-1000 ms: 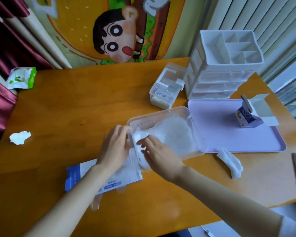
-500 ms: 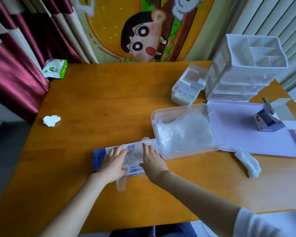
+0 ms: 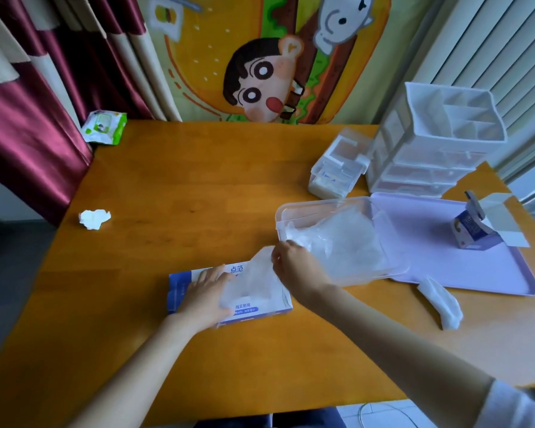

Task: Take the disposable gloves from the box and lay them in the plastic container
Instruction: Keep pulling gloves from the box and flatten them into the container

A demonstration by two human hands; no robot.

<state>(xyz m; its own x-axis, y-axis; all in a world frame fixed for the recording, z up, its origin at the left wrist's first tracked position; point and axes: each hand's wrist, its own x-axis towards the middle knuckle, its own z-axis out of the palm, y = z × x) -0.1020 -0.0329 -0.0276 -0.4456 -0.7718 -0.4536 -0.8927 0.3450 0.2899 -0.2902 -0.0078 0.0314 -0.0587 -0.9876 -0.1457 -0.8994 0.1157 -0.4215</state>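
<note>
A flat blue and white glove box (image 3: 260,307) lies on the wooden table near the front. My left hand (image 3: 206,296) rests flat on its left part and holds it down. My right hand (image 3: 294,267) pinches a thin clear glove (image 3: 254,279) that rises out of the box opening. Just right of that hand stands the clear plastic container (image 3: 322,205), its far end on a lilac tray. A loose pile of clear gloves (image 3: 340,239) lies inside it.
The lilac tray (image 3: 476,273) holds a small opened carton (image 3: 476,233). A white drawer organiser (image 3: 439,149) and a small clear box (image 3: 337,171) stand behind. A folded white tissue (image 3: 442,301), a crumpled tissue (image 3: 94,218) and a wipes pack (image 3: 104,126) lie on the table.
Both hands moved from the container back to the box. My left hand settled flat on the box and my right hand pulled a glove up and to the right out of it.
</note>
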